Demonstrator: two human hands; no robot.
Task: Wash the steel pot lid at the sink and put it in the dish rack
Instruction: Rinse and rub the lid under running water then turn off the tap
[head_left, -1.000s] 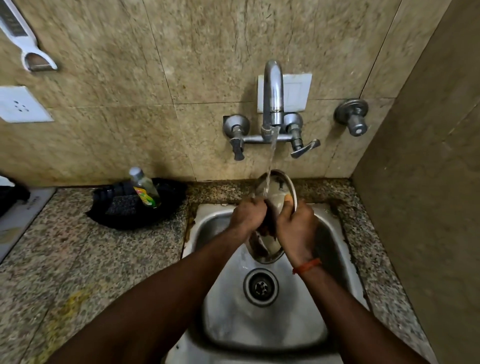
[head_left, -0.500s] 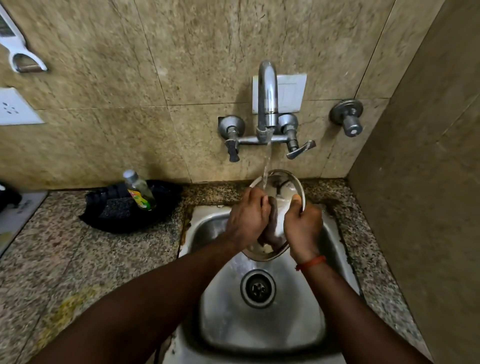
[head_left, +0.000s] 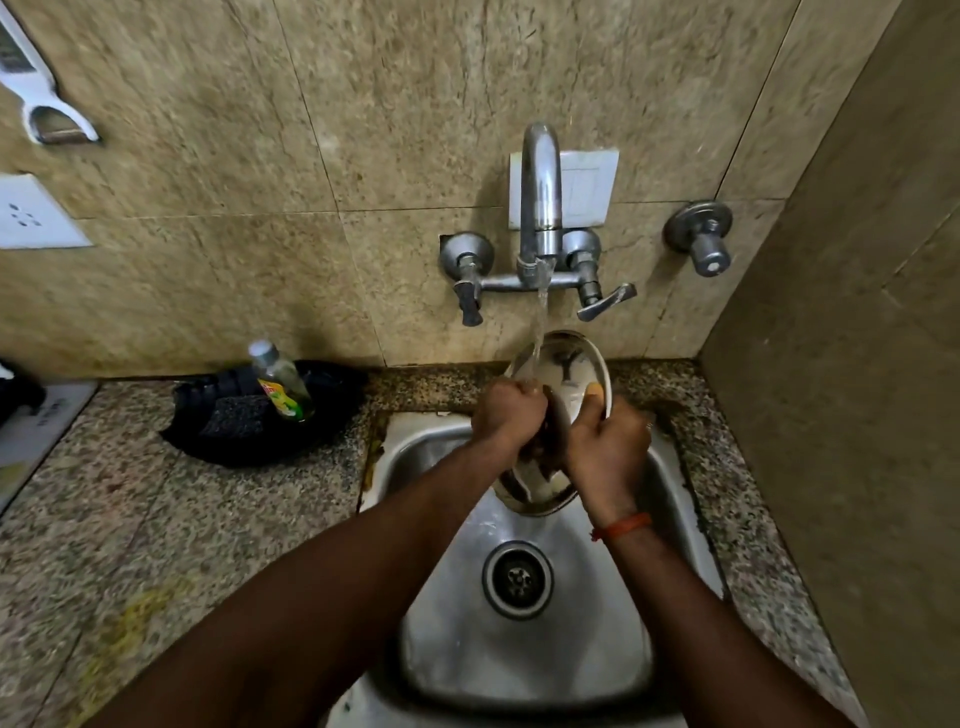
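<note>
The person stands at the small stainless steel sink (head_left: 524, 654) and holds the round, shiny steel pot lid (head_left: 563, 364) tilted on its edge above the basin, directly under the thin stream of water (head_left: 538, 322) that falls from the curved chrome wall tap (head_left: 540, 197). The right hand (head_left: 605, 452) is closed around the right rim of the lid, with the thumb lying over the inner face. The left hand (head_left: 506, 415) is curled against the middle of the lid, fingers pressed together, and it seems to rub there; if it holds a scrubber or only the knob, I cannot tell, because something dark sits between the two hands. I judge the washing step is in progress and the rinsing is not yet finished. The risk from here is slipping: wet steel held only by its rim can turn out of the right hand and drop into the basin. Water can also bounce off the tilted face onto the speckled granite counter (head_left: 156, 519). No dish rack is visible, so the lid must be carried out of view while it drips.
</note>
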